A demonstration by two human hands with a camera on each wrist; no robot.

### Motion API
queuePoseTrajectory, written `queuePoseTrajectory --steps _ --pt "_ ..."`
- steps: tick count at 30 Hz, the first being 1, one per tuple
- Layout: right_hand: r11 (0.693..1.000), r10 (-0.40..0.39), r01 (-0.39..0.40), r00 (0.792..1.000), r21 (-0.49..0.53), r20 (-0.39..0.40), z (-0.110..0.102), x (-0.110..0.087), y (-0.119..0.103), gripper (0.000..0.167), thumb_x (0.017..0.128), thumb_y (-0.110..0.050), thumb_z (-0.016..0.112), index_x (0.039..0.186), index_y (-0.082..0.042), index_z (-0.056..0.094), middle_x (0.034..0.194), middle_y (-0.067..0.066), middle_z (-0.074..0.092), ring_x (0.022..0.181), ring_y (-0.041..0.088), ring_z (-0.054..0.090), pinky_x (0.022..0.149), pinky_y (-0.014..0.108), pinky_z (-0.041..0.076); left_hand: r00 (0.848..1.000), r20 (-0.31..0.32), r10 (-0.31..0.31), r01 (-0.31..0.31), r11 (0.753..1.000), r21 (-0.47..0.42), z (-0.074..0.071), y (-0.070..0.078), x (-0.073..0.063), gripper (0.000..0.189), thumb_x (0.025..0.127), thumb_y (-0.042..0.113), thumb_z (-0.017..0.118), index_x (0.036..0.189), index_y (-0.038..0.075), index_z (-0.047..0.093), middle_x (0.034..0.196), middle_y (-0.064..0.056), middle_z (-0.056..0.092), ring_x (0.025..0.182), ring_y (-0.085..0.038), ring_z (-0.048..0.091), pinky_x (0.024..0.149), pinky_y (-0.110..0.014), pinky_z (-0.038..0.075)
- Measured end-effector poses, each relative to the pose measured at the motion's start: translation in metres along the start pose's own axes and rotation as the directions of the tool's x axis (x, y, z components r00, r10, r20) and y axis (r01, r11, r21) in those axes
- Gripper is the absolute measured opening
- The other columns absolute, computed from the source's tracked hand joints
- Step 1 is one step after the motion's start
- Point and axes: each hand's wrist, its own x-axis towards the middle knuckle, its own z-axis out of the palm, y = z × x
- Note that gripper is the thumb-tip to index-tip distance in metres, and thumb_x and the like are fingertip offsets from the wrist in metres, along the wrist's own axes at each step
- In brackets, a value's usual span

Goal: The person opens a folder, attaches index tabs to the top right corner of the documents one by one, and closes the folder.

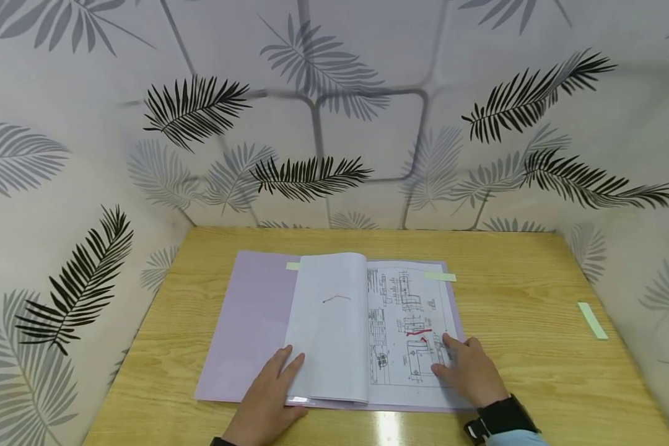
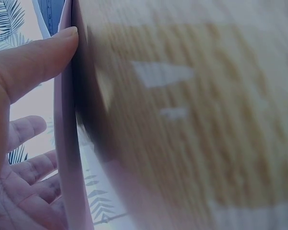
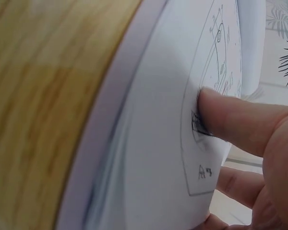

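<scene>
An open purple folder (image 1: 253, 316) lies on the wooden table. Its left white sheet (image 1: 329, 334) bears a thin red stroke and bulges along the fold. On the right, a technical drawing (image 1: 393, 291) carries red marks. My left hand (image 1: 270, 396) rests at the folder's lower edge with its fingers spread near the white sheet; in the left wrist view the thumb (image 2: 53, 50) touches the purple edge. My right hand (image 1: 471, 371) lies over the drawing's lower right part. In the right wrist view its thumb (image 3: 235, 112) touches the printed page.
Pale green sticky tabs stand out at the folder's top, one at the left (image 1: 293, 266) and one at the right (image 1: 448, 277). Another pale green strip (image 1: 593, 321) lies on the table (image 1: 524, 297) at the right. Leaf-patterned cloth walls (image 1: 357, 136) enclose the back and sides.
</scene>
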Motion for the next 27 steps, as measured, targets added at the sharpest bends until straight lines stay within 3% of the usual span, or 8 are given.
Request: queuePoseTrajectory --steps 5,9,13,16,18,19,24,27 --pt "1.000 0.011 -0.011 1.000 -0.002 0.019 0.001 0.002 -0.001 0.073 0.076 -0.030 0.081 0.136 0.000 0.052 0.100 0.023 0.050 0.077 0.028 0.049 0.065 0.038 0.042 1.000 0.010 -0.003 0.003 1.000 -0.007 0.000 0.001 0.000 0.092 0.066 0.033 0.088 0.143 0.009 0.045 0.149 -0.016 0.036 0.135 -0.033 0.036 0.107 -0.046 0.033" --pt "0.999 0.039 -0.041 0.998 0.019 0.055 -0.002 0.005 0.007 0.090 0.075 -0.035 0.082 0.144 0.004 0.038 0.112 0.030 0.049 0.083 0.031 0.052 0.071 0.044 0.048 1.000 0.013 0.001 -0.001 1.000 -0.011 0.000 0.001 0.000 0.093 0.066 0.033 0.088 0.144 0.009 0.044 0.149 -0.016 0.035 0.135 -0.032 0.035 0.107 -0.046 0.034" --pt "0.986 0.053 -0.067 0.994 0.151 0.094 -0.015 0.009 0.018 0.104 0.078 -0.039 0.079 0.149 0.006 0.019 0.117 0.031 0.053 0.087 0.031 0.058 0.075 0.045 0.051 1.000 0.004 0.017 -0.016 1.000 -0.009 0.000 0.001 0.001 0.093 0.066 0.033 0.088 0.144 0.009 0.044 0.149 -0.016 0.035 0.134 -0.033 0.037 0.106 -0.047 0.035" --pt "0.945 0.023 -0.068 0.990 0.319 0.142 -0.029 0.010 0.024 0.096 0.086 -0.036 0.073 0.150 0.005 0.014 0.107 0.023 0.059 0.083 0.026 0.059 0.070 0.037 0.050 1.000 -0.006 0.023 -0.023 1.000 0.002 -0.001 0.000 0.002 0.095 0.065 0.033 0.089 0.144 0.010 0.043 0.149 -0.016 0.036 0.134 -0.032 0.037 0.105 -0.046 0.036" --pt "0.876 -0.001 -0.094 0.980 0.472 0.198 -0.038 0.010 0.025 0.089 0.092 -0.037 0.065 0.151 0.002 0.011 0.107 0.018 0.060 0.083 0.022 0.060 0.068 0.034 0.050 1.000 -0.011 0.025 -0.025 1.000 0.006 -0.002 0.000 0.002 0.095 0.064 0.033 0.089 0.144 0.010 0.043 0.149 -0.016 0.036 0.134 -0.031 0.038 0.105 -0.045 0.036" --pt "0.823 -0.019 -0.111 0.975 0.556 0.223 -0.042 0.009 0.026 0.085 0.095 -0.037 0.060 0.152 0.000 0.010 0.109 0.017 0.060 0.086 0.022 0.060 0.071 0.033 0.050 1.000 -0.010 0.025 -0.024 1.000 0.005 -0.003 0.000 0.003 0.095 0.064 0.032 0.089 0.144 0.010 0.044 0.149 -0.016 0.036 0.134 -0.031 0.037 0.105 -0.045 0.036" --pt "0.489 -0.164 -0.198 0.935 0.849 0.313 -0.052 0.008 0.028 0.068 0.102 -0.047 0.035 0.154 -0.009 0.014 0.126 0.014 0.055 0.106 0.023 0.058 0.088 0.034 0.049 1.000 0.005 0.011 -0.011 1.000 -0.008 -0.004 -0.001 0.003 0.094 0.065 0.031 0.089 0.144 0.010 0.043 0.149 -0.016 0.035 0.134 -0.031 0.037 0.105 -0.046 0.037" --pt "0.395 -0.256 -0.230 0.902 0.889 0.347 -0.048 0.011 0.026 0.065 0.101 -0.049 0.034 0.151 -0.009 0.025 0.119 0.008 0.058 0.102 0.019 0.058 0.085 0.032 0.048 1.000 0.004 0.006 -0.006 1.000 -0.013 -0.004 -0.001 0.002 0.095 0.065 0.033 0.088 0.145 0.011 0.042 0.149 -0.016 0.035 0.134 -0.031 0.038 0.104 -0.046 0.037"
